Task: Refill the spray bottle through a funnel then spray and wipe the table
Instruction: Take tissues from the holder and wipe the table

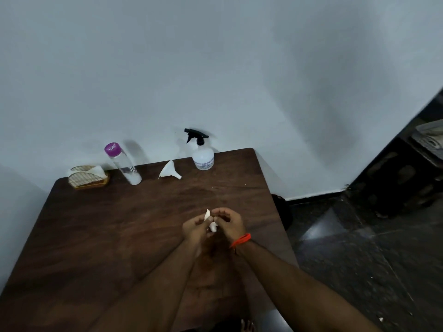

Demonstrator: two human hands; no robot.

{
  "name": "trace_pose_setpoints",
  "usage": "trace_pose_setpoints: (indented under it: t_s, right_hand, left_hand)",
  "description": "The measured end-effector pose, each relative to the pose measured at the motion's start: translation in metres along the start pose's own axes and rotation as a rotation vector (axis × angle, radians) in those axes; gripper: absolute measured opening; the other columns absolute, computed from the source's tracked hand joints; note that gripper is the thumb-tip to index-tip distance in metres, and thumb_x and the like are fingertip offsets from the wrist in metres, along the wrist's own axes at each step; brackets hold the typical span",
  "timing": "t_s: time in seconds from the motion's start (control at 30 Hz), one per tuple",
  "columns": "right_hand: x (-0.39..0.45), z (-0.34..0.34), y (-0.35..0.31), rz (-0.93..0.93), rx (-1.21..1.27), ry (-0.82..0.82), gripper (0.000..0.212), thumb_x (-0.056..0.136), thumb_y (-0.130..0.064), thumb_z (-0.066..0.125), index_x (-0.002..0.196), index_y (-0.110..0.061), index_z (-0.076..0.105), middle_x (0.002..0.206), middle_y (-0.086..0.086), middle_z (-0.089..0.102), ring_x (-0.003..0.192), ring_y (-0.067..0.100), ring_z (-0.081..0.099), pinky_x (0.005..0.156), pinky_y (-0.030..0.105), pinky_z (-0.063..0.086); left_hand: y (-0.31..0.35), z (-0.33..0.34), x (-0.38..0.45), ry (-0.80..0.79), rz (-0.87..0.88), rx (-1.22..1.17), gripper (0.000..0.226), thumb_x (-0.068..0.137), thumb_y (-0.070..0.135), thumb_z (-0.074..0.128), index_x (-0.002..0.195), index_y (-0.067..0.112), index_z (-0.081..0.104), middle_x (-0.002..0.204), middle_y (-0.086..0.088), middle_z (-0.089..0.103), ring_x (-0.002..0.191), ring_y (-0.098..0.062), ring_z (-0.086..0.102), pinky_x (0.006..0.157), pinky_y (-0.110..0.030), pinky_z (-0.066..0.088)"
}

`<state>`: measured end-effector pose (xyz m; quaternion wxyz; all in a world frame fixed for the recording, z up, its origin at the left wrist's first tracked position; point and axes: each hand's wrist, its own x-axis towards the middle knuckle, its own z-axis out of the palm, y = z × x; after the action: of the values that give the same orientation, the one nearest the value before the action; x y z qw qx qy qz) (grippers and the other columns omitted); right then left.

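Observation:
A clear spray bottle [202,156] with a black trigger head stands upright at the far edge of the dark wooden table [100,226]. To its left, a white funnel [168,170] lies on its side. Further left stands a clear water bottle [124,165] with a purple cap. Over the middle of the table, my left hand [195,228] and my right hand [229,221] meet, both pinching a small crumpled white tissue [211,222]. An orange band circles my right wrist.
A wicker napkin holder [87,177] with white napkins sits at the table's far left corner. The table stands against a white wall. Dark tiled floor [359,248] and dark furniture lie to the right of the table.

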<state>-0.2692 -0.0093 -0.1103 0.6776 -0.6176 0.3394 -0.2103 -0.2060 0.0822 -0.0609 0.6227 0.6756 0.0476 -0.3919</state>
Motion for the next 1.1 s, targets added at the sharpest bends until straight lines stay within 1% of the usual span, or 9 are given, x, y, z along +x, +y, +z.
trace_pose_setpoints:
  t_s: [0.17,0.4,0.47,0.57,0.67,0.77,0.93,1.03,1.1]
  right_hand:
    - [0.012,-0.037,-0.016,-0.006,0.097,0.032,0.015,0.086,-0.012,0.072,0.101,-0.011,0.074,0.100,0.011,0.075,0.093,0.019,0.070,0.087,0.035,0.057]
    - [0.026,-0.104,-0.036,0.023,0.110,0.164,0.026,0.083,-0.004,0.074,0.109,-0.001,0.067,0.094,0.016,0.070,0.080,0.018,0.067,0.064,0.023,0.057]
    - [0.032,-0.127,-0.032,0.022,0.047,0.200,0.029,0.082,0.002,0.073,0.110,-0.001,0.066,0.095,0.017,0.069,0.080,0.015,0.066,0.067,0.024,0.059]
    - [0.043,-0.157,-0.021,-0.010,-0.067,0.286,0.018,0.081,0.002,0.072,0.095,-0.009,0.072,0.088,0.013,0.071,0.076,0.014,0.068,0.076,0.040,0.060]
    - [0.053,-0.184,-0.017,0.028,-0.181,0.438,0.009,0.079,-0.006,0.075,0.088,-0.010,0.075,0.082,0.004,0.072,0.077,0.017,0.067,0.079,0.028,0.058]
    - [0.067,-0.212,-0.021,0.036,-0.246,0.558,0.007,0.081,-0.005,0.074,0.087,-0.002,0.073,0.082,0.007,0.072,0.077,0.018,0.065,0.064,0.001,0.042]
    - [0.114,-0.245,-0.018,0.123,-0.296,0.567,0.021,0.081,-0.003,0.069,0.101,-0.004,0.072,0.102,0.016,0.073,0.097,0.028,0.067,0.094,0.037,0.051]
    - [0.147,-0.267,0.001,0.252,-0.296,0.473,0.045,0.083,0.001,0.067,0.126,0.004,0.060,0.124,0.020,0.064,0.115,0.032,0.061,0.102,0.041,0.047]
    - [0.163,-0.284,0.019,0.327,-0.277,0.476,0.041,0.084,-0.002,0.065,0.124,0.005,0.062,0.118,0.021,0.066,0.105,0.030,0.065,0.098,0.044,0.051]
  left_hand:
    - [0.014,0.044,0.018,0.036,0.185,0.224,0.016,0.087,0.003,0.068,0.099,-0.008,0.070,0.075,-0.006,0.068,0.049,0.001,0.061,0.049,-0.008,0.046]
    - [0.019,0.119,0.012,-0.119,0.212,0.366,0.026,0.100,0.010,0.050,0.109,-0.009,0.066,0.090,-0.013,0.067,0.068,-0.007,0.061,0.052,-0.004,0.043]
    - [0.015,0.137,0.015,-0.210,0.221,0.471,0.028,0.103,0.013,0.045,0.119,-0.002,0.063,0.115,-0.020,0.066,0.090,-0.009,0.065,0.073,-0.007,0.048]
    - [0.005,0.159,0.025,-0.334,0.223,0.633,0.045,0.104,0.032,0.040,0.142,0.010,0.048,0.146,-0.015,0.046,0.132,-0.026,0.047,0.114,-0.037,0.035]
    - [0.002,0.175,0.022,-0.321,0.135,0.573,0.034,0.101,0.041,0.043,0.114,0.016,0.060,0.122,-0.005,0.064,0.102,-0.024,0.064,0.087,-0.043,0.053]
    - [0.008,0.191,0.017,-0.353,0.019,0.533,0.022,0.104,0.034,0.041,0.115,0.023,0.057,0.111,0.003,0.064,0.071,-0.014,0.060,0.056,-0.026,0.044]
    - [0.015,0.216,0.019,-0.405,-0.023,0.455,0.020,0.103,0.030,0.044,0.117,0.024,0.057,0.110,0.004,0.063,0.070,-0.013,0.060,0.054,-0.025,0.044]
    - [0.017,0.224,0.030,-0.448,0.014,0.456,0.016,0.103,0.031,0.045,0.111,0.028,0.058,0.111,0.004,0.065,0.075,-0.016,0.061,0.054,-0.026,0.045]
    - [0.018,0.224,0.034,-0.454,0.012,0.453,0.016,0.103,0.030,0.045,0.107,0.030,0.060,0.111,0.003,0.066,0.077,-0.017,0.063,0.054,-0.026,0.045]
